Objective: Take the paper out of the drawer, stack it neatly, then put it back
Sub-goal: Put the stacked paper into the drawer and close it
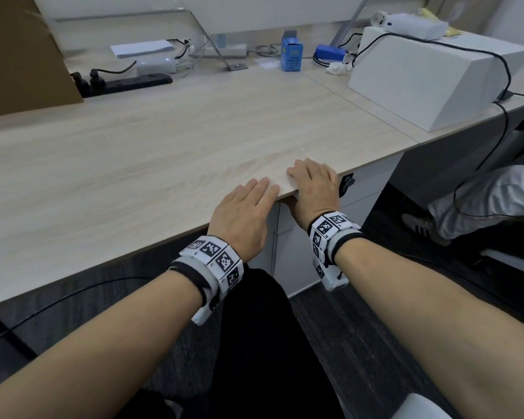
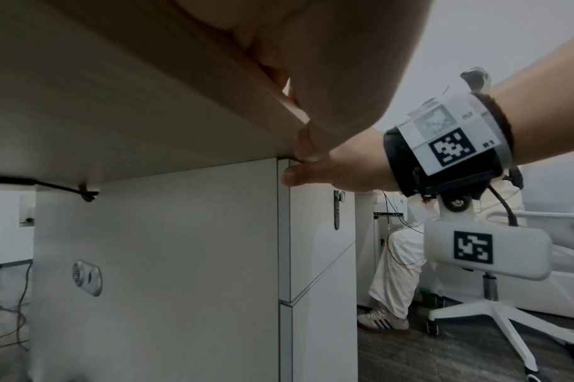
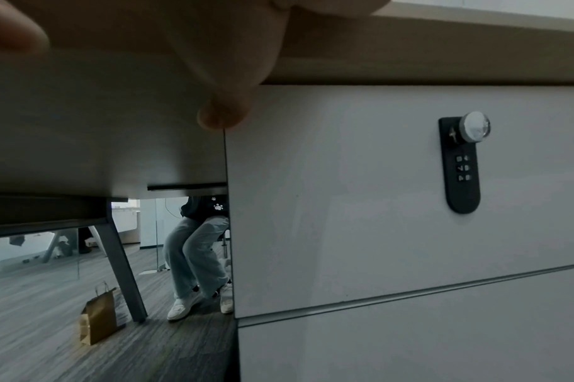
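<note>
The white top drawer under the desk's front edge is closed, and a black combination lock sits on its front. No paper from it shows. My left hand lies flat on the wooden desktop at its front edge, fingers straight. My right hand rests just to the right with its fingers on top of the desk edge. Its thumb reaches below the edge and touches the drawer front's upper left corner. Neither hand holds anything.
A second drawer front sits below the first. At the back of the desk are a black power strip, a white paper pad, a blue box and a big white box with cables. A seated person's leg is at right.
</note>
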